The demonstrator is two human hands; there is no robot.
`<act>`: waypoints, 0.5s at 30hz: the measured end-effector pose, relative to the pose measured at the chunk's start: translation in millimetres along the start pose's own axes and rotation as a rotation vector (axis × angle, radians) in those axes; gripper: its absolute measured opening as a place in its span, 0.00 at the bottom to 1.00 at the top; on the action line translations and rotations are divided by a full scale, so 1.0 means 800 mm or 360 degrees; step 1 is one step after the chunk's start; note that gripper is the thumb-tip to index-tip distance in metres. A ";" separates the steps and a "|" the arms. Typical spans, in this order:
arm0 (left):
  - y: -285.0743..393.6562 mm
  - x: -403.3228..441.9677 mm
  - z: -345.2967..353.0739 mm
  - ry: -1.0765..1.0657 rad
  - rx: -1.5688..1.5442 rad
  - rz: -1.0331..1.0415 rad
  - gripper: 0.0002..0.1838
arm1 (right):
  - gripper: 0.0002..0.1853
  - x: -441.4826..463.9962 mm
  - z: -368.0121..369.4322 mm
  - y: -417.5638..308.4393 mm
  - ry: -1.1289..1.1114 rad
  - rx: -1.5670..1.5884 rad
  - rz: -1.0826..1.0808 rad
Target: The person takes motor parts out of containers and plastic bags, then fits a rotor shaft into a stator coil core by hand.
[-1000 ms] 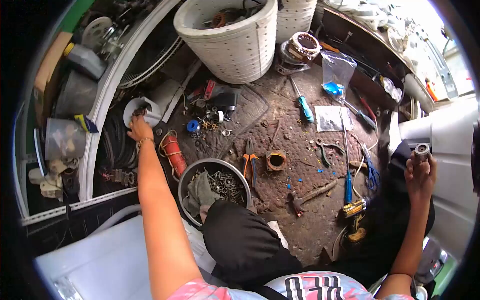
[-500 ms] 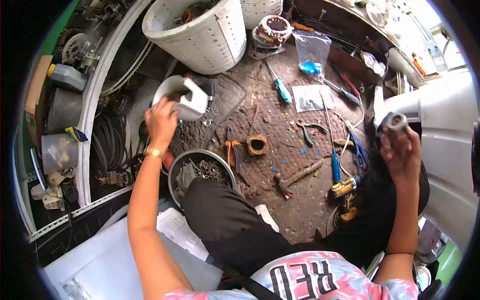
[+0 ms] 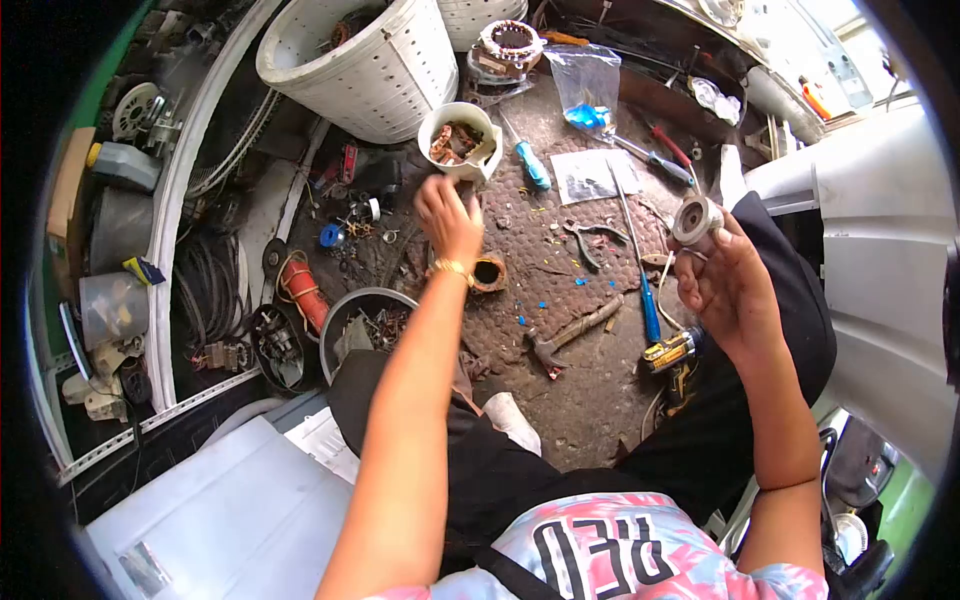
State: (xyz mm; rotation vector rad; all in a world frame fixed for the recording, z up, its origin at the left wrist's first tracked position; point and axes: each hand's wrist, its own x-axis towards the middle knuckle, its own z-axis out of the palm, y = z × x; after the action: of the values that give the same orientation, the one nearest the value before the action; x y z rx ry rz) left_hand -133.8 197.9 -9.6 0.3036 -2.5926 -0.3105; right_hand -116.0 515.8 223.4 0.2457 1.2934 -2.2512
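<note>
My right hand [image 3: 728, 270] holds up a round grey metal part with a central hole [image 3: 697, 222], gripping it between thumb and fingers. My left hand [image 3: 450, 215] is just below a white cut-open plastic container [image 3: 487, 155] standing on the floor. Its thumb and fingers look apart; whether the fingertips touch the container I cannot tell. Reddish-brown pieces [image 3: 455, 142] lie inside the container. Partly behind my left wrist sits a small rusty ring-shaped part [image 3: 489, 276].
A hammer [image 3: 575, 330], pliers [image 3: 588, 245], screwdrivers [image 3: 530, 165] and a yellow drill [image 3: 672, 350] lie on the floor. Beside my left leg is a metal bowl of screws [image 3: 345, 312]. A large perforated white basket [image 3: 385, 75] and a copper-wound stator [image 3: 508, 45] stand behind.
The white container has gone from lying tilted at the left to standing upright further right, and my left hand moved right with it. My right hand brought the metal part inward to the left.
</note>
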 end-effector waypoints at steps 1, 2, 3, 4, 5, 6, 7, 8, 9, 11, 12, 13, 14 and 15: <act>0.022 -0.030 -0.009 -0.0304 0.0007 -0.0268 0.29 | 0.18 -0.002 0.000 0.000 0.0009 0.0012 0.0017; 0.030 -0.055 -0.013 -0.0580 0.0003 -0.0236 0.34 | 0.18 -0.003 0.000 0.000 -0.0010 0.0032 0.0008; 0.040 -0.084 -0.006 -0.0673 0.0107 -0.0264 0.38 | 0.17 -0.003 0.000 -0.002 -0.0032 0.0051 -0.0013; 0.051 -0.106 -0.007 -0.0823 0.0100 -0.0453 0.41 | 0.17 -0.003 0.000 -0.003 -0.0046 0.0073 -0.0042; 0.057 -0.129 0.000 -0.0928 0.0205 -0.0625 0.40 | 0.17 -0.005 -0.002 -0.003 -0.0062 0.0076 -0.0049; 0.049 -0.148 0.011 -0.0841 0.0093 -0.0615 0.38 | 0.17 -0.005 -0.006 -0.001 -0.0076 0.0077 -0.0059; 0.038 -0.162 0.019 -0.0758 -0.0019 -0.0601 0.37 | 0.17 -0.008 -0.008 0.002 -0.0086 0.0079 -0.0068; 0.032 -0.164 0.024 -0.0722 -0.0066 -0.0582 0.35 | 0.16 -0.010 -0.006 0.004 -0.0054 0.0025 -0.0088; 0.027 -0.163 0.028 -0.0685 -0.0115 -0.0566 0.33 | 0.16 -0.012 -0.007 0.005 -0.0079 0.0031 -0.0064; 0.012 -0.161 0.037 -0.0413 -0.0197 -0.0723 0.30 | 0.18 -0.011 -0.016 0.015 -0.0175 -0.0021 -0.0041; 0.015 -0.159 0.028 -0.0347 -0.0578 -0.1008 0.29 | 0.17 -0.015 -0.012 0.016 -0.0138 -0.0062 -0.0028; 0.024 -0.152 0.014 -0.0270 -0.0968 -0.1281 0.27 | 0.17 -0.019 -0.007 0.018 -0.0040 -0.0106 -0.0021; 0.028 -0.151 0.017 -0.0194 -0.1145 -0.1548 0.26 | 0.17 -0.018 -0.007 0.020 -0.0064 -0.0144 -0.0032; 0.041 -0.148 0.001 -0.0138 -0.1980 -0.1867 0.24 | 0.17 -0.016 -0.009 0.023 -0.0088 -0.0177 -0.0044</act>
State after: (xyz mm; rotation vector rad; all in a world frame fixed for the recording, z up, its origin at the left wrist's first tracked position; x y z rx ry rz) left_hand -39.0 261.0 -55.6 1.2287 -1.4930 -2.1300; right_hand -96.1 519.3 210.8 0.1248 1.3953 -2.1844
